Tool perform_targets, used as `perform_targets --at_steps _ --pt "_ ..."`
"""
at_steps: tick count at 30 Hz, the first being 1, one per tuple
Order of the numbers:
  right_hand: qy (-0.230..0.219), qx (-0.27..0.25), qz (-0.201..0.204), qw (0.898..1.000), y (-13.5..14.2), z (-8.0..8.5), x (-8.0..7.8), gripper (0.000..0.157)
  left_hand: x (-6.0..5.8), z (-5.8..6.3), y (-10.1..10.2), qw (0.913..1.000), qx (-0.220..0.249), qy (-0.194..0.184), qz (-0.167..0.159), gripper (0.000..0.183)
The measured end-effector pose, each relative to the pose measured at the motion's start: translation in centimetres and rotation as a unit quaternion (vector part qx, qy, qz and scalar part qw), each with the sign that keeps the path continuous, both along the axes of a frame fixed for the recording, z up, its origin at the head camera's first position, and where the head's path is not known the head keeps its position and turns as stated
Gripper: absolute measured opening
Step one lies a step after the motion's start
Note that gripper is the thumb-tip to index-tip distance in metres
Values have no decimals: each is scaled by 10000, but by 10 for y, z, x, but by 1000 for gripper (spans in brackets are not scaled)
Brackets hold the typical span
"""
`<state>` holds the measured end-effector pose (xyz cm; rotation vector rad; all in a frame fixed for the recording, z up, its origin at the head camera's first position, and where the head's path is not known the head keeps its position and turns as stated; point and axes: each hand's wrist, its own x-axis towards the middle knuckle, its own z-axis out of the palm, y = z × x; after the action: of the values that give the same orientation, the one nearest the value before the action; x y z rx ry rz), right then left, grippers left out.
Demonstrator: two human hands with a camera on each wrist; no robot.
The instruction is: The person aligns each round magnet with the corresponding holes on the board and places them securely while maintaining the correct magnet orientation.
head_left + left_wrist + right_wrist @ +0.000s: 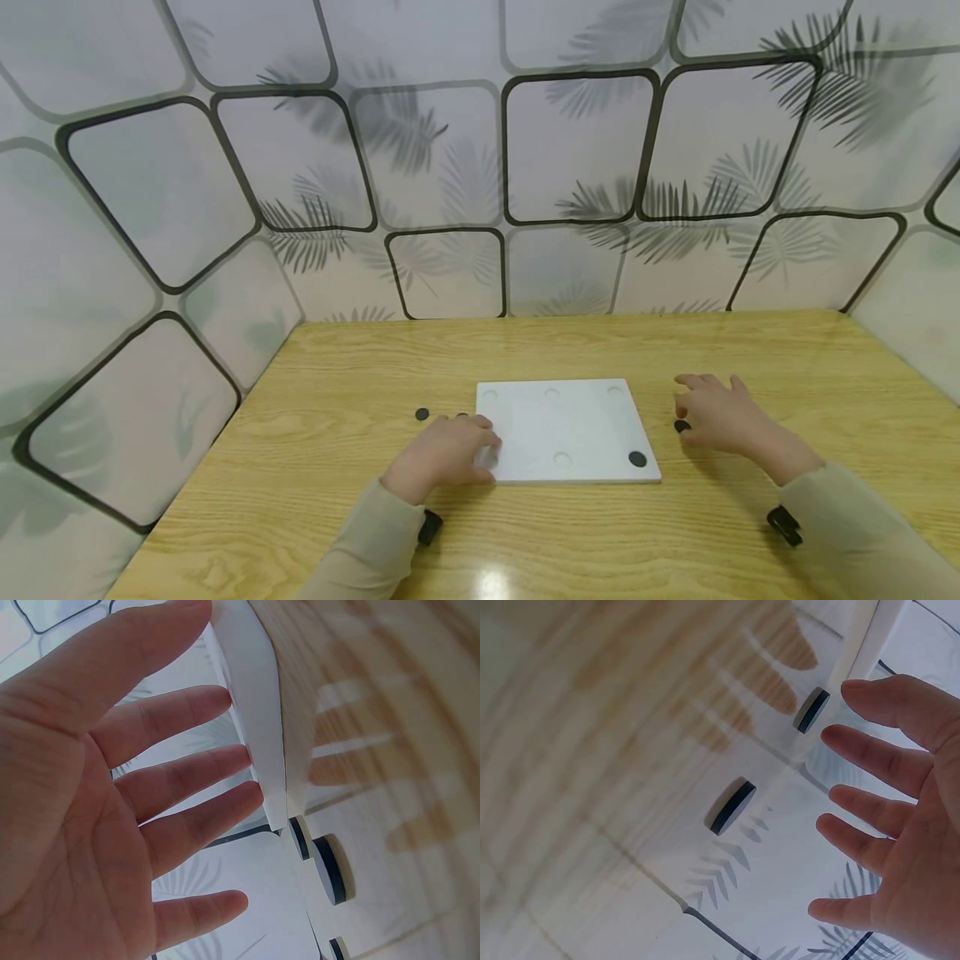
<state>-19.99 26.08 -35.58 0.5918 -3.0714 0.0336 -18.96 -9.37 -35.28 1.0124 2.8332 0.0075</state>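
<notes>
left hand [452, 452] at the white board [570, 425] and right hand [716, 417] right of it had spread, empty fingers; reaching the near black disc [681, 426] seemed the step, calling for a pinch.

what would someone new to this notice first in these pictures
Probably the white board on the wooden table, with a black disc at its lower right corner in the head view. Next, the left hand at the board's left edge and the right hand off to its right. Behind, a leaf-patterned backdrop rises past the table.
</notes>
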Motion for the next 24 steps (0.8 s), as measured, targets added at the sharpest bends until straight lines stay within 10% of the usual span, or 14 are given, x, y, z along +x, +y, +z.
perform_targets --at_steps 24 --pt "-54 246 52 9997 -2 -1 -2 12 1 1 0 10000 37 -33 2 43"
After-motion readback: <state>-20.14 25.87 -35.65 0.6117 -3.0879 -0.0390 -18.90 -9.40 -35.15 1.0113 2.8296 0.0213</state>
